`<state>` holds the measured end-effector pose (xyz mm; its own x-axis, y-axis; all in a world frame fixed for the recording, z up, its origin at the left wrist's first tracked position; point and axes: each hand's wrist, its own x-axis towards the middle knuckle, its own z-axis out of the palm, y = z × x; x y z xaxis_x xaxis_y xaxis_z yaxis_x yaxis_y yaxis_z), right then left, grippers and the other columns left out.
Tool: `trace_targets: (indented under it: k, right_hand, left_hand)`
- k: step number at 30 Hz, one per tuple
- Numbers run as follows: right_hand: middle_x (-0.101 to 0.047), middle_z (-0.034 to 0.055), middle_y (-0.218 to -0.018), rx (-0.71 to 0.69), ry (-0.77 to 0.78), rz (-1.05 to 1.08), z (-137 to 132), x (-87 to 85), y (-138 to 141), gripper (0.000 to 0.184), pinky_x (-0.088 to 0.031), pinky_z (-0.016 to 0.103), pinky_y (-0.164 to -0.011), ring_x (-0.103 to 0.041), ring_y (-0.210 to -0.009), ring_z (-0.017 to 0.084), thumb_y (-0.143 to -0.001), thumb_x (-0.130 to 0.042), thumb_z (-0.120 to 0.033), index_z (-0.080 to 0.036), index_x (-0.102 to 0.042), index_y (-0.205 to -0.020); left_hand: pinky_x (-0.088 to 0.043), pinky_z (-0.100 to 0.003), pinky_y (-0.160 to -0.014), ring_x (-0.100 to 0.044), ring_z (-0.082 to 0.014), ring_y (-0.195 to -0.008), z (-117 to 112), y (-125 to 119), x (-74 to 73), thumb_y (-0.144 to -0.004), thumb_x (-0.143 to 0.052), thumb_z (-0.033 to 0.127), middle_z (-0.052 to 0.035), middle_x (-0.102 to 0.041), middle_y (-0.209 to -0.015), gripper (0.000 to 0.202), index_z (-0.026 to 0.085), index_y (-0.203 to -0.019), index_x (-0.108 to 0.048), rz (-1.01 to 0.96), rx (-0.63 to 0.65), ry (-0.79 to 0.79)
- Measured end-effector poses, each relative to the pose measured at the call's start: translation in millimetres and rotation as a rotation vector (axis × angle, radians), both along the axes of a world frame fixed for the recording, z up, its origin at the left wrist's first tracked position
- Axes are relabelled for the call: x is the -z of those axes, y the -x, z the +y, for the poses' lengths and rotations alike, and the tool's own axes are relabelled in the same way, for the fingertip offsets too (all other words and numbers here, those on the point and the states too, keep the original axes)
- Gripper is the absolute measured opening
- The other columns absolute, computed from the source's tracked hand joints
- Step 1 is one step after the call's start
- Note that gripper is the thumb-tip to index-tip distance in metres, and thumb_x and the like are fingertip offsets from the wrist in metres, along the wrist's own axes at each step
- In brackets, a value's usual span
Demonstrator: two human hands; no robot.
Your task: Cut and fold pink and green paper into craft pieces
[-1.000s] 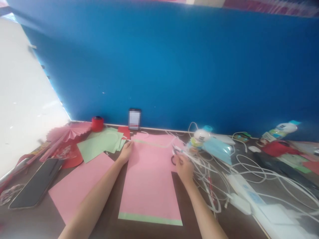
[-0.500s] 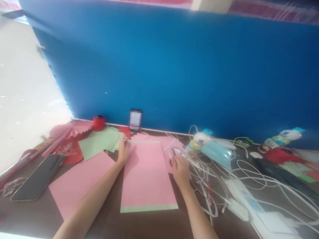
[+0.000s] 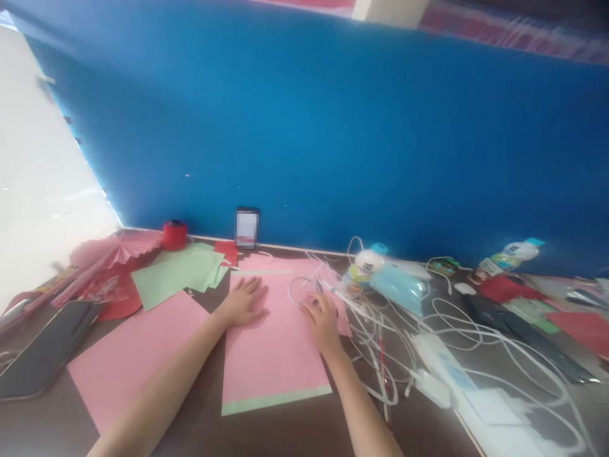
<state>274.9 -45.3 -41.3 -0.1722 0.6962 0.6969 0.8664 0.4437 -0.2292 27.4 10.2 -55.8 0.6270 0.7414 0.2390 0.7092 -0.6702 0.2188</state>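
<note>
My left hand [image 3: 242, 299] lies flat and open on the upper left part of a pink paper sheet [image 3: 273, 352] with a green strip along its near edge. My right hand [image 3: 322, 322] rests on the sheet's upper right part, fingers curled beside a loop of white cable [image 3: 297, 289]. Something thin and dark shows at its fingertips, too blurred to name.
A second pink sheet [image 3: 128, 355] lies to the left, green sheets [image 3: 176, 273] behind it. A dark tablet [image 3: 42, 352] sits at far left by pink folded fans [image 3: 114, 251]. Tangled white cables and a power strip [image 3: 445, 371] crowd the right, with bottles [image 3: 507, 257] near the blue wall.
Both hands slid inward onto the pink sheet: the left hand moved from the sheet's far corner to lie flat on it, the right moved left from the cable tangle. The view shifted slightly.
</note>
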Motion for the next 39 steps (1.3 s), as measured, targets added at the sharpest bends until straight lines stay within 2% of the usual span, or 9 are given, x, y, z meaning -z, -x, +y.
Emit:
trace_targets:
  k: [3, 8, 14, 20, 23, 28, 31, 35, 39]
  right_hand:
    - [-0.063, 0.0064, -0.094, -0.006, 0.058, -0.012, -3, -2.1, 5, 0.021, -0.039, 0.037, -0.079, -0.054, -0.086, 0.02, -0.085, -0.05, -0.033, -0.022, -0.067, -0.081]
    - [-0.063, 0.0062, -0.086, -0.152, 0.148, 0.069, -4, -4.6, 9, 0.024, -0.043, 0.033, -0.076, -0.057, -0.084, 0.019, -0.089, -0.043, -0.029, -0.02, -0.065, -0.087]
    - [-0.063, 0.0051, -0.082, -0.065, 0.132, 0.064, -2, 0.5, 4, 0.024, -0.042, 0.037, -0.083, -0.058, -0.081, 0.019, -0.088, -0.042, -0.028, -0.02, -0.065, -0.084]
    - [-0.058, 0.0075, -0.087, -0.05, 0.144, 0.11, 4, 7.5, -5, 0.024, -0.047, 0.034, -0.076, -0.057, -0.081, 0.019, -0.087, -0.042, -0.025, -0.02, -0.065, -0.09]
    - [-0.056, 0.0092, -0.094, 0.075, 0.112, 0.161, 8, 9.3, -11, 0.026, -0.046, 0.037, -0.08, -0.055, -0.088, 0.021, -0.086, -0.041, -0.023, -0.021, -0.064, -0.097]
    - [-0.044, 0.0142, -0.124, 0.277, 0.078, 0.181, 14, 9.5, -26, 0.044, -0.039, 0.045, -0.091, -0.041, -0.117, 0.027, -0.084, -0.035, -0.018, -0.019, -0.044, -0.127]
    - [-0.054, 0.0152, -0.111, 0.374, 0.087, 0.084, 12, 9.7, -40, 0.04, -0.039, 0.046, -0.086, -0.047, -0.106, 0.029, -0.079, -0.039, -0.015, -0.017, -0.053, -0.117]
    - [-0.061, 0.0203, -0.093, 0.662, 0.174, -0.034, 8, 12.2, -56, 0.036, -0.036, 0.051, -0.078, -0.051, -0.093, 0.034, -0.077, -0.04, -0.011, -0.01, -0.058, -0.109]
    - [-0.061, 0.0205, -0.088, 0.76, 0.311, -0.115, 4, 12.0, -61, 0.034, -0.034, 0.051, -0.073, -0.052, -0.086, 0.035, -0.077, -0.04, -0.01, -0.01, -0.061, -0.103]
  left_hand:
    - [-0.013, -0.049, -0.107, -0.022, -0.0287, -0.133, 2, 1, 3.1, -0.083, -0.037, 0.055, -0.0145, -0.03, -0.142, 0.064, 0.019, -0.136, -0.032, 0.004, 0.008, -0.011]
    - [-0.014, -0.051, -0.106, -0.022, -0.0307, -0.132, 1, 2, 2.1, -0.084, -0.041, 0.047, -0.0163, -0.031, -0.141, 0.059, 0.016, -0.134, -0.035, 0.013, 0.021, 0.0]
    - [-0.022, -0.05, -0.101, -0.037, -0.0293, -0.121, -5, -3, -9.0, -0.082, -0.043, 0.033, -0.0127, -0.047, -0.126, 0.035, 0.019, -0.113, -0.053, -0.073, 0.002, -0.031]
    - [-0.027, -0.045, -0.097, -0.04, -0.0265, -0.114, -7, -9, -13.3, -0.079, -0.041, 0.021, -0.0112, -0.05, -0.117, 0.024, 0.019, -0.1, -0.054, -0.061, -0.016, -0.073]
    - [-0.028, -0.044, -0.096, -0.041, -0.0258, -0.112, -7, -9, -14.3, -0.079, -0.04, 0.02, -0.0101, -0.051, -0.114, 0.023, 0.019, -0.097, -0.054, -0.086, -0.013, -0.064]
    - [-0.029, -0.043, -0.096, -0.043, -0.0245, -0.11, -8, -10, -16.8, -0.079, -0.04, 0.02, -0.0098, -0.052, -0.113, 0.022, 0.02, -0.096, -0.055, -0.099, -0.032, -0.058]
    - [-0.028, -0.044, -0.097, -0.042, -0.025, -0.113, -8, -9, -15.8, -0.079, -0.041, 0.021, -0.0098, -0.051, -0.115, 0.024, 0.02, -0.098, -0.054, -0.087, -0.027, -0.057]
    - [-0.024, -0.045, -0.101, -0.038, -0.0263, -0.118, -6, -7, -11.7, -0.079, -0.042, 0.023, -0.01, -0.048, -0.123, 0.03, 0.021, -0.107, -0.052, -0.068, -0.024, -0.056]
    - [-0.024, -0.045, -0.101, -0.038, -0.0263, -0.119, -6, -7, -10.7, -0.079, -0.043, 0.024, -0.01, -0.048, -0.124, 0.032, 0.021, -0.109, -0.052, -0.055, -0.034, -0.062]
